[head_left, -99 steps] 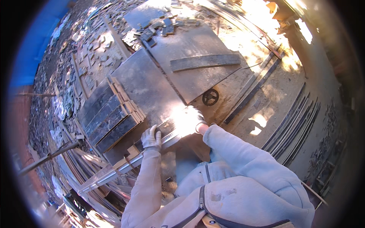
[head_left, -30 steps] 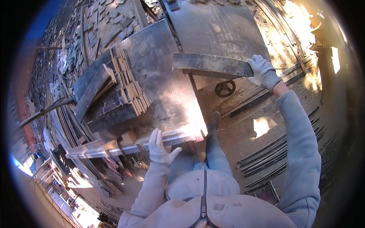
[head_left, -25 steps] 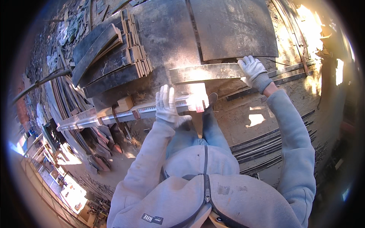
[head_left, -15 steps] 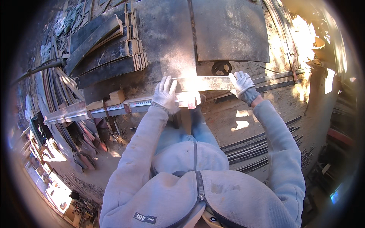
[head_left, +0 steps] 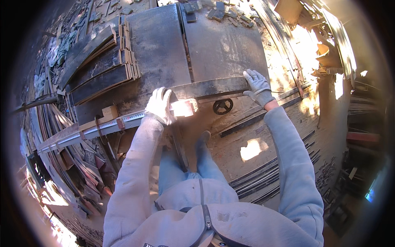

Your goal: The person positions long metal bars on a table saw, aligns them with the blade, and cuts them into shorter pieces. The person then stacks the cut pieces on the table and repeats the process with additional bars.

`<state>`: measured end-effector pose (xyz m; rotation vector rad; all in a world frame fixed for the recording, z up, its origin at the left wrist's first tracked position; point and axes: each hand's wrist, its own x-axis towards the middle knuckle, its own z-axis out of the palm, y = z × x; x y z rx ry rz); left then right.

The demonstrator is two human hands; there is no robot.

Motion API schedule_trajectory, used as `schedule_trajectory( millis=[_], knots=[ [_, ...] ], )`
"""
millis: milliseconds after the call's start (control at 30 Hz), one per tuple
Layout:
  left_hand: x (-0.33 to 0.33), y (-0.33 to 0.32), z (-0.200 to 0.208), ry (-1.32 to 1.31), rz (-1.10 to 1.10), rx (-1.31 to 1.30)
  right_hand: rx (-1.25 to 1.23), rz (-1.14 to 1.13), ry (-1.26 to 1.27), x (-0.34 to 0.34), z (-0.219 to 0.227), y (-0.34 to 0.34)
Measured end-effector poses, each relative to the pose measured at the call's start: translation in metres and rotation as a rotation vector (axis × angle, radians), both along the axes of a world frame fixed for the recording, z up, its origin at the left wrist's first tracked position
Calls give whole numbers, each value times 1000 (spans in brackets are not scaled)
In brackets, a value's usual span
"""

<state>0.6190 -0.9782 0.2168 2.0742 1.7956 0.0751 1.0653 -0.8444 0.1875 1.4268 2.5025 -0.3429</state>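
A long dark plank strip (head_left: 210, 87) lies across the near edge of the black work table (head_left: 160, 45), spanning between my two gloved hands. My left hand (head_left: 159, 106) grips its left end, fingers bent over it, beside the sunlit end of the ruler rail (head_left: 133, 117). At the plank's right end is my right hand (head_left: 258, 87), fingers along its far side and thumb on the near side. A narrow dark slot (head_left: 187, 53) runs away from me through the table top. The undersides of both hands are hidden.
Stacked dark boards (head_left: 103, 61) lie on the table's left. A small wood block (head_left: 110, 112) sits by the rail. Below the table edge is a black handwheel (head_left: 222, 106). Offcuts (head_left: 220, 12) lie at the far end; long strips (head_left: 263, 177) lie on the floor at right.
The view has shifted, bringing the far offcuts into sight and showing the table lower and further left. The plank now sits tilted, its right end farther away, with both hands still at its ends.
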Motion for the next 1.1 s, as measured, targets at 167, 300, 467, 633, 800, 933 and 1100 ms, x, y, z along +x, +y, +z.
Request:
schedule_trajectory(
  millis=[167, 300, 467, 633, 800, 933, 1100],
  knots=[
    [-5, -5, -7, 16, -38, 30, -15, -13, 186, -10, -22, -13],
    [-2, -7, -9, 109, -64, 32, -8, -74, 260, -19, -41, -17],
    [1, -4, -6, 194, -53, 18, 14, -107, 92, -29, -42, -11],
    [-4, -5, -8, 242, -38, 2, -33, -276, 218, -29, -23, -61],
    [2, -5, -18, 230, -26, 18, -726, -697, 812, 29, 17, -150],
    [2, -4, -21, 260, -40, -13, -858, -713, 899, 30, 44, -152],
    [-5, -9, -27, 203, -32, 29, -395, -457, 567, -26, 46, -87]
  ],
)
